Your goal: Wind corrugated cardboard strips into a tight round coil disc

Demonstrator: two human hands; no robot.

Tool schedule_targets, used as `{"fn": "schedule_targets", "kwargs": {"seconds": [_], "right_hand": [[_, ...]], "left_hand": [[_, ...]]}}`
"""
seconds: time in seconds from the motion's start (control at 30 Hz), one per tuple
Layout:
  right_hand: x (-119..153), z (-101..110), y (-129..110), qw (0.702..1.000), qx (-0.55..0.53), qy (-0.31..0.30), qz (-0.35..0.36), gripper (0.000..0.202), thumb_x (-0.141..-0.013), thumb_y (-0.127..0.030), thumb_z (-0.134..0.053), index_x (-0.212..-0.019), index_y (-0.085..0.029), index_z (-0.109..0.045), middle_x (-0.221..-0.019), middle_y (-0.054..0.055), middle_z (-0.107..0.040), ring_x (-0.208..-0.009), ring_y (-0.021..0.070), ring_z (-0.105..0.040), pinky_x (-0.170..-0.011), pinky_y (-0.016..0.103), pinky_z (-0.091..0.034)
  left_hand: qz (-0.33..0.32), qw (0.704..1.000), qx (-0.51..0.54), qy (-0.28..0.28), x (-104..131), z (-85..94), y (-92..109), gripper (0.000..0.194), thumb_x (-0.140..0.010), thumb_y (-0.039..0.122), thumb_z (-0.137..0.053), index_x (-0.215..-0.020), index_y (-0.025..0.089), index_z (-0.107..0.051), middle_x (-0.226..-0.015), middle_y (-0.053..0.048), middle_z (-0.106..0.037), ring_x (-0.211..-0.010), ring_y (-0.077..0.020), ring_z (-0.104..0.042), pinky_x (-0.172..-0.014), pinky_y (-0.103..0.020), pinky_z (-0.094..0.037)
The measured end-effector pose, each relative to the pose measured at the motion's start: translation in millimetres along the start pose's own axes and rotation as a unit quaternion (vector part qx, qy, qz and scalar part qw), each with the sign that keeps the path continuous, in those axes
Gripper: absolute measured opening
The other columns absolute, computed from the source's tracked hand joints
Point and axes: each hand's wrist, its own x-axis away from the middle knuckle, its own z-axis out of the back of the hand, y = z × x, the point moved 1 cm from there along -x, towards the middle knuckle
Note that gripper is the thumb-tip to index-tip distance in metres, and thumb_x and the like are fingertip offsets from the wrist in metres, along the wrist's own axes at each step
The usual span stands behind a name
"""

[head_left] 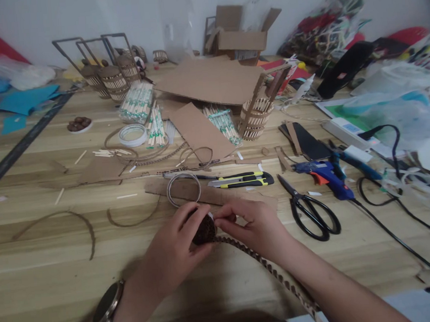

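My left hand [168,254] is closed around a small dark brown coil of corrugated cardboard strip [205,229], its thumb below and its fingers over the top. From the coil, the loose ridged strip [262,261] runs down to the right, passing under my right forearm. At the coil's right edge, my right hand [259,224] pinches thumb and forefinger together. A small whitish bit shows beside these fingertips, too small to name. Just beyond the coil a roll of tape [168,194] stands on a cardboard strip [225,195].
Black scissors [312,213], a blue glue gun [324,174] with its cable and a yellow-black utility knife [242,180] lie to the right and ahead. Farther back are wrapped chopsticks [138,102], cardboard sheets [208,79], a small wooden-slatted bucket [256,120] and a cardboard box [240,40].
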Motion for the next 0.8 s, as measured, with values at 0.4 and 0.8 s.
{"fn": "schedule_targets", "kwargs": {"seconds": [0.4,0.8], "right_hand": [[2,-7,2,0.999,0.024,0.007,0.045,0.014,-0.092,-0.021,-0.054,-0.087,-0.022,-0.067,-0.078,0.002,-0.071,-0.069,0.0157,-0.064,-0.064,0.025,-0.051],[3,-12,4,0.994,0.045,0.03,0.1,0.015,-0.094,-0.018,-0.049,-0.087,-0.021,-0.062,-0.077,0.003,-0.066,-0.07,0.0162,-0.063,-0.064,0.026,-0.051]], "left_hand": [[0.018,1.0,0.022,0.002,-1,0.3,0,0.057,-0.086,0.018,-0.064,-0.14,0.023,-0.045,-0.129,-0.013,-0.062,-0.116,-0.0298,-0.065,-0.094,-0.043,-0.058],[0.019,1.0,0.021,0.008,-1,0.6,2,0.054,-0.084,0.017,-0.065,-0.135,0.018,-0.048,-0.127,-0.016,-0.063,-0.114,-0.0293,-0.065,-0.096,-0.043,-0.058]]}}
